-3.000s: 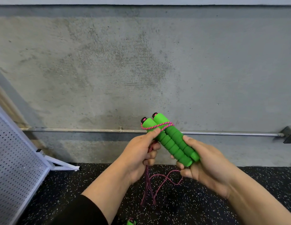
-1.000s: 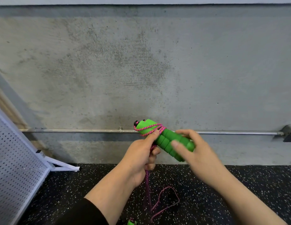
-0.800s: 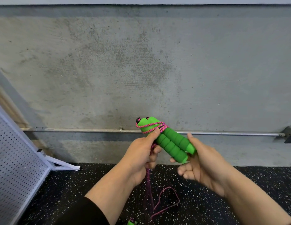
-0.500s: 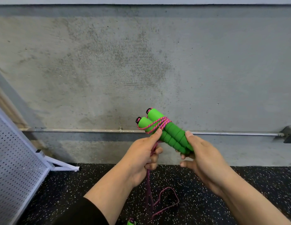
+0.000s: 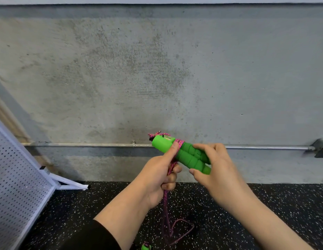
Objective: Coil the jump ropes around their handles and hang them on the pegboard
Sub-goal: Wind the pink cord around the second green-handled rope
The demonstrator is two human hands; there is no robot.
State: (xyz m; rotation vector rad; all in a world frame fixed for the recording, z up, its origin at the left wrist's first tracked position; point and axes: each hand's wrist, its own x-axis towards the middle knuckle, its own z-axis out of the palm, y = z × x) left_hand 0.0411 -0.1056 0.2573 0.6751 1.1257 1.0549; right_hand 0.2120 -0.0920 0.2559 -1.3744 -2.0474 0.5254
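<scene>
Two green foam jump-rope handles lie side by side in front of me, tilted down to the right. Pink braided rope wraps their upper part in a few turns. My right hand grips the lower ends of the handles from the right. My left hand holds the rope, thumb pressed on the wraps. The loose rope hangs from that fist and loops on the floor. A white pegboard leans at the far left.
A concrete wall with a horizontal metal pipe runs behind my hands. The floor is black speckled rubber. Another green handle peeks in at the bottom edge. The pegboard's white foot juts out on the floor.
My right hand has rolled the handles over, tipping them flatter and turning its back toward me. More rope sits on the handles and the floor loop has drawn in shorter.
</scene>
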